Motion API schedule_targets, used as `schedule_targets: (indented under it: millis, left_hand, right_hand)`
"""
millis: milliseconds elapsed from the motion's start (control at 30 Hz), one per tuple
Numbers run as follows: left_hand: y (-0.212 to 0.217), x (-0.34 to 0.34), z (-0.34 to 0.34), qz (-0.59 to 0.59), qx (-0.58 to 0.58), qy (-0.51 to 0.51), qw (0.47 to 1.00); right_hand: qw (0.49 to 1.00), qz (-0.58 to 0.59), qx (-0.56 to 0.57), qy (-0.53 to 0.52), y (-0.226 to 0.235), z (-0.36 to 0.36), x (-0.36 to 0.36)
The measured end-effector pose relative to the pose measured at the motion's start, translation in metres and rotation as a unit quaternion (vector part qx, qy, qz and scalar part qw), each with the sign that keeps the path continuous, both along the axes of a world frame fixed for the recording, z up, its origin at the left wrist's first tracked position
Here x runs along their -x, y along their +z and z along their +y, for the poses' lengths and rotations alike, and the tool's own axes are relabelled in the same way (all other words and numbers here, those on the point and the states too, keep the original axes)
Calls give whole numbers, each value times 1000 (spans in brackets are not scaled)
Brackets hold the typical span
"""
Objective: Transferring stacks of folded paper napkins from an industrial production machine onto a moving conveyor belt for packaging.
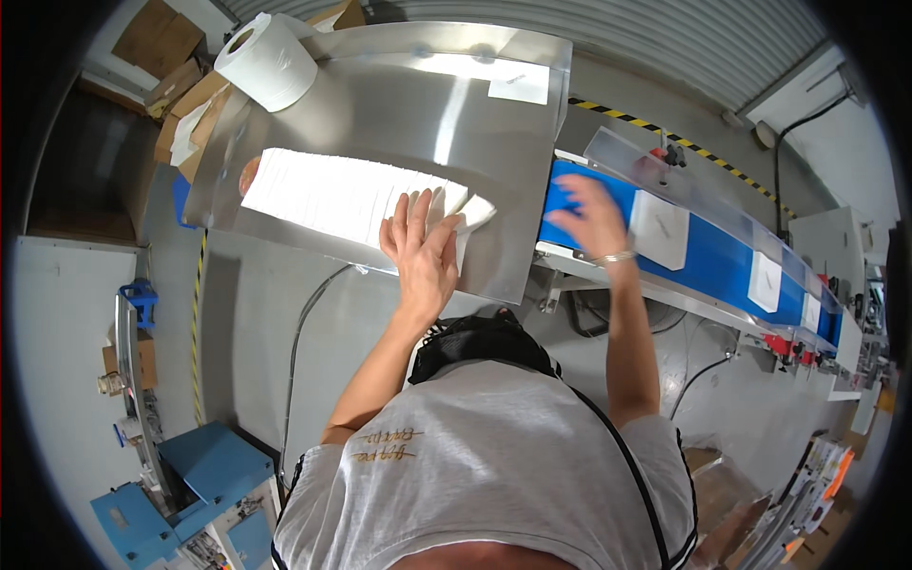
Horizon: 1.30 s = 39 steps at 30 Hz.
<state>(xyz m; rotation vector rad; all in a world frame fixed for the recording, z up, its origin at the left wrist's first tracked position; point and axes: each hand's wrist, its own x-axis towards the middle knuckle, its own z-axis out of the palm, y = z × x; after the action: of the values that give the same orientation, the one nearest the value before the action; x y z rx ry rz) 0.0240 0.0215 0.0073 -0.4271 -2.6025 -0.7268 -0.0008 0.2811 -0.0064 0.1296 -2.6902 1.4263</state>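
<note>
A long row of white flat packets or folded sheets (332, 198), leaning on one another, lies across the steel table. My left hand (423, 252) rests on the right end of this row, its fingers stretched and apart over the tilted end pieces. Over the near end of the blue conveyor belt (708, 249) is my right hand (591, 220), blurred by motion, with fingers apart and nothing visible in them. Just right of that hand, a white flat packet (659, 231) lies on the belt. Another white packet (764, 281) lies farther along.
A big white roll (267, 63) stands at the steel table's (380, 104) far left corner. A white sheet (520, 84) lies at its far right. Cardboard boxes (195, 128) sit left of the table. A clear guard (722, 214) runs along the conveyor. Dark cables (304, 323) hang below.
</note>
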Motion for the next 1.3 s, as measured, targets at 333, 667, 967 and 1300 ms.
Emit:
schedule_targets:
  millis: [333, 667, 967, 1300]
  left_hand:
    - [-4, 7, -14, 1, -11, 16, 1000]
    - [-6, 7, -14, 52, 24, 17, 998]
    - [11, 6, -13, -6, -2, 8, 1000]
    - [-9, 13, -27, 39, -2, 23, 999]
  right_hand:
    - [983, -45, 173, -33, -53, -24, 16]
    - [938, 134, -206, -246, -45, 45, -3]
    - [958, 187, 23, 215, -22, -82, 37]
    - [869, 22, -305, -389, -93, 85, -3]
